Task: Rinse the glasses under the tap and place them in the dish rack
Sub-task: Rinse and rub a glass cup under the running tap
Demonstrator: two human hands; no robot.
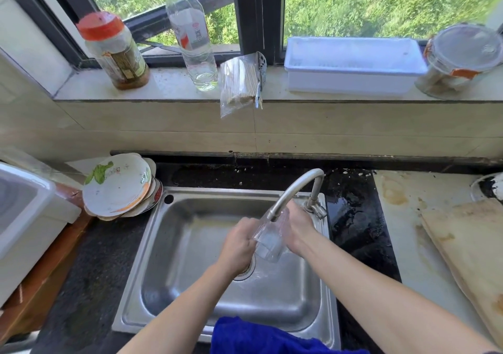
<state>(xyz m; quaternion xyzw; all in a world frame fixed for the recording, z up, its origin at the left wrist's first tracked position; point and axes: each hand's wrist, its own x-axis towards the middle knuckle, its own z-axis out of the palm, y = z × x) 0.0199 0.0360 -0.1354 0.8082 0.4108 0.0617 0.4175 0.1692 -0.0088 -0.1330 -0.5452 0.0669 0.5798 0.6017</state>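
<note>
Left hand (239,240) and right hand (298,227) closed round glass (268,243) from opposite sides. Glass held between them under tap (292,190) spout, above sink (177,285) basin. Long axis near upright, mouth tilted to spout. Glass clear, smooth, judged slippery when wet. Sink brushed steel. White plastic tray (353,65) on windowsill (168,86), judged dish rack, sited beyond and rightward; right hand nearer.

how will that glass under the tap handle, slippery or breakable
Probably slippery: the glass sits right at the mouth of the tap, so it is likely wet, and both the left hand and the right hand hold it. Likely fragile: it looks clear and thin-walled, held above a steel sink. Laid on its side it would probably roll, being round.
</note>
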